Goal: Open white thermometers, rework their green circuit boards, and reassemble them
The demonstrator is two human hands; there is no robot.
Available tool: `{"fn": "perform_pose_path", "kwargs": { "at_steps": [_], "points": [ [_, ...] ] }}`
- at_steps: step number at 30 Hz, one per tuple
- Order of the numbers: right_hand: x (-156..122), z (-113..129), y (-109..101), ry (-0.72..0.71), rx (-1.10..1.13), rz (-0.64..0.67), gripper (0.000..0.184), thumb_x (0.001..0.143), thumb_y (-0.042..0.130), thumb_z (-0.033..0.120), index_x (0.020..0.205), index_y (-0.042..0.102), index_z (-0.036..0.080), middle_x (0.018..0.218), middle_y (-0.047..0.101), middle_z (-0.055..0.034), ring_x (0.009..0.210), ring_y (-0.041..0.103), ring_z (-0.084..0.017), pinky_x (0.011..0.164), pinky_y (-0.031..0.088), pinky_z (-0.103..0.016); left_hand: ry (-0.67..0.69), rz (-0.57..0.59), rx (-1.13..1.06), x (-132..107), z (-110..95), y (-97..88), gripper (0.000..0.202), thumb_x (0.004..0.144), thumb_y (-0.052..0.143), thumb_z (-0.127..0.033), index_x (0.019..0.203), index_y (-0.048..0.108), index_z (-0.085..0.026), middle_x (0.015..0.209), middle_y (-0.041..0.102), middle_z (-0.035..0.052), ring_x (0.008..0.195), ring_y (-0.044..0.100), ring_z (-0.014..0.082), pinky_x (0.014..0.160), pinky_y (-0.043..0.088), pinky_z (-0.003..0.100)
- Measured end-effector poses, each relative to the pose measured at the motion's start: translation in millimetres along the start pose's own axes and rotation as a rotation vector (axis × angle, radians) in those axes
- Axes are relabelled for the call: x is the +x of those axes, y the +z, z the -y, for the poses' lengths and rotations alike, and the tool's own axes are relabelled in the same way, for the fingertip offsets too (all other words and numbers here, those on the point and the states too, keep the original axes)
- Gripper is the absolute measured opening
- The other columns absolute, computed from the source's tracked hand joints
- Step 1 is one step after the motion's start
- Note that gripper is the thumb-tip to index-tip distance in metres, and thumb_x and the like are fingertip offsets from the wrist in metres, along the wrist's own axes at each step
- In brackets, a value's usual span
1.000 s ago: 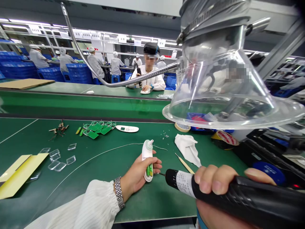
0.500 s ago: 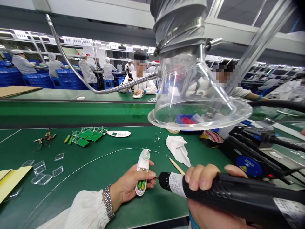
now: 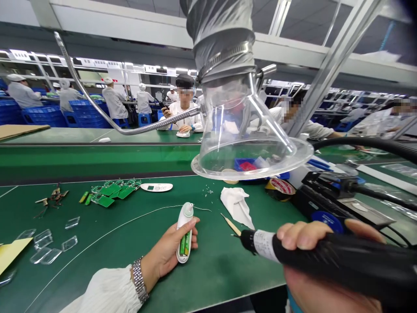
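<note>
My left hand point(image 3: 167, 252), with a metal watch at the wrist, is closed around a white ear thermometer point(image 3: 187, 211). Its tip points away from me, and green batteries point(image 3: 185, 244) show in the open body. In my right hand point(image 3: 312, 243) is a black electric screwdriver point(image 3: 306, 257), its tip end pointing left, apart from the thermometer. The screwdriver's bit is small and blurred. Just behind that end lies a thin tool with a pale wooden handle point(image 3: 233, 225). A crumpled white cloth point(image 3: 235, 203) lies farther back.
A clear extraction hood point(image 3: 250, 161) hangs above the green table point(image 3: 130, 261). At the left lie circuit boards point(image 3: 112, 190), a white casing piece point(image 3: 157, 187), clear plastic pieces point(image 3: 69, 243) and wires. A black machine point(image 3: 321, 198) and tape roll point(image 3: 280, 188) stand right. Co-workers sit beyond.
My right hand has drawn the screwdriver rightward, away from the thermometer. My left fingers now wrap around the thermometer's side; before, they were near the screwdriver's bit. The view has shifted slightly.
</note>
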State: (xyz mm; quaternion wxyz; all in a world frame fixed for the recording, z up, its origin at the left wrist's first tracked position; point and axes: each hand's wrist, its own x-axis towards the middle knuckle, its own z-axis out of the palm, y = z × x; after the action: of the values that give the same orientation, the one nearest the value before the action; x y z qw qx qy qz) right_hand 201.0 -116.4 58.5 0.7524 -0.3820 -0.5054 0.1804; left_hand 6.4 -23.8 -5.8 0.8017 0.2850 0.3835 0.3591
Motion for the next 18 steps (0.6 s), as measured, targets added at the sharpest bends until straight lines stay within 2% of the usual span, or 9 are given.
{"fn": "perform_pose_path", "kwargs": {
  "at_steps": [2,4,6,7,9,11,12,14,18],
  "points": [
    [14,3,-14,-0.053,0.055,-0.053,0.047,0.074,0.053,0.062,0.115,0.043,0.039,0.069,0.05,0.0,0.064,0.049,-0.021,0.07,0.046,-0.04,-0.001,0.05,0.036,-1,0,-1.4,0.033,0.075,0.067,-0.031,0.1,0.058,-0.011,0.059,0.056,-0.0023,0.047,0.051,0.0074,0.047,0.047,0.02],
    [28,7,-30,-0.046,-0.096,0.052,0.041,0.076,0.062,0.046,0.112,0.046,0.036,0.077,0.055,-0.0004,0.074,0.054,-0.021,0.076,0.048,-0.038,0.0,0.108,0.09,-2,1,-1.9,0.038,0.075,0.066,-0.035,0.105,0.055,-0.013,0.058,0.056,-0.0023,0.044,0.051,0.0084,0.045,0.045,0.021],
    [38,9,-48,-0.059,-0.327,0.265,0.038,0.075,0.066,0.028,0.107,0.047,0.033,0.087,0.058,-0.001,0.085,0.057,-0.021,0.081,0.049,-0.037,0.013,0.115,0.135,-3,3,-1.7,0.04,0.076,0.064,-0.037,0.106,0.054,-0.013,0.059,0.058,-0.0018,0.044,0.052,0.0094,0.045,0.046,0.022],
    [40,9,-58,-0.08,-0.431,0.412,0.035,0.075,0.065,0.022,0.104,0.047,0.031,0.093,0.058,-0.0021,0.091,0.058,-0.021,0.083,0.049,-0.036,0.018,0.102,0.14,-3,3,-1.5,0.038,0.077,0.063,-0.038,0.104,0.054,-0.013,0.059,0.058,-0.0013,0.044,0.052,0.0097,0.045,0.046,0.022],
    [41,4,-77,-0.15,-0.62,0.715,0.028,0.076,0.06,0.017,0.099,0.05,0.028,0.104,0.056,-0.0051,0.102,0.056,-0.023,0.085,0.049,-0.036,0.018,0.071,0.12,-2,4,-1.3,0.033,0.078,0.061,-0.038,0.098,0.056,-0.012,0.062,0.06,0.0005,0.045,0.052,0.0103,0.047,0.047,0.024],
    [36,-6,-94,-0.261,-0.823,0.912,0.023,0.077,0.055,0.016,0.097,0.055,0.027,0.113,0.055,-0.0078,0.111,0.051,-0.026,0.087,0.049,-0.037,0.015,0.039,0.074,-1,4,-1.2,0.031,0.078,0.061,-0.037,0.094,0.058,-0.011,0.067,0.061,0.0029,0.05,0.055,0.0113,0.051,0.048,0.025],
    [33,-13,-101,-0.31,-0.932,0.948,0.022,0.078,0.052,0.015,0.096,0.058,0.027,0.115,0.054,-0.0088,0.113,0.05,-0.027,0.086,0.048,-0.039,0.014,0.022,0.052,0,3,-1.1,0.031,0.077,0.062,-0.037,0.094,0.059,-0.011,0.069,0.062,0.0034,0.054,0.056,0.0117,0.054,0.049,0.026],
    [25,-28,-114,-0.408,-1.081,0.923,0.025,0.082,0.045,0.013,0.095,0.061,0.027,0.116,0.055,-0.0093,0.111,0.05,-0.026,0.083,0.049,-0.041,0.011,-0.008,0.013,0,2,-0.8,0.035,0.074,0.066,-0.037,0.098,0.06,-0.012,0.069,0.061,0.002,0.059,0.057,0.0112,0.057,0.048,0.023],
    [15,-58,-137,-0.516,-1.133,0.921,0.034,0.086,0.035,0.008,0.093,0.063,0.026,0.115,0.058,-0.0094,0.107,0.053,-0.02,0.08,0.051,-0.034,0.034,-0.012,-0.06,-2,-1,0.8,0.042,0.064,0.076,-0.032,0.1,0.061,-0.015,0.07,0.059,-0.0027,0.059,0.053,0.0069,0.056,0.044,0.017]
  ]
}}
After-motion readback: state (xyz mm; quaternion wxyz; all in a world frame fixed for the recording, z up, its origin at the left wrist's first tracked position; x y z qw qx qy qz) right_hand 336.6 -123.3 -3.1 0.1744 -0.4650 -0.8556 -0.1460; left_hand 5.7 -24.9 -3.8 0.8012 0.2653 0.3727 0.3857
